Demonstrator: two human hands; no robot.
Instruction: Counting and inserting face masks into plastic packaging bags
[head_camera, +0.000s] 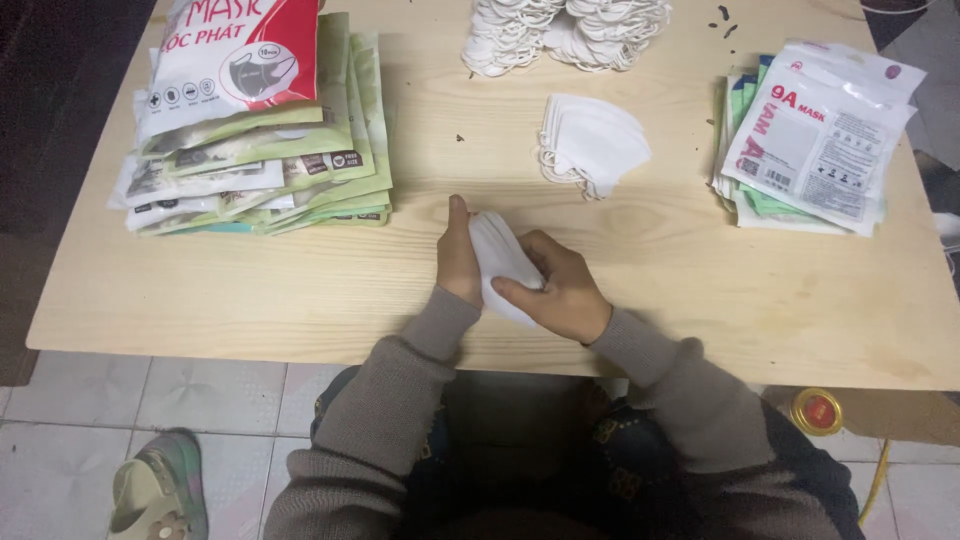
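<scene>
Both my hands hold a small stack of folded white face masks (496, 250) upright on edge near the front of the light wooden table (300, 290). My left hand (458, 255) presses flat against the stack's left side. My right hand (558, 290) grips it from the right, fingers curled over the masks. A loose fan of several white masks (592, 143) lies on the table just beyond my hands.
A tall pile of filled mask packets (255, 130) stands at the back left. A smaller pile of flat packets (810, 140) lies at the right. A heap of white masks (565, 32) sits at the far edge. A sandal (160, 490) and a red-capped bottle (817, 411) are on the floor.
</scene>
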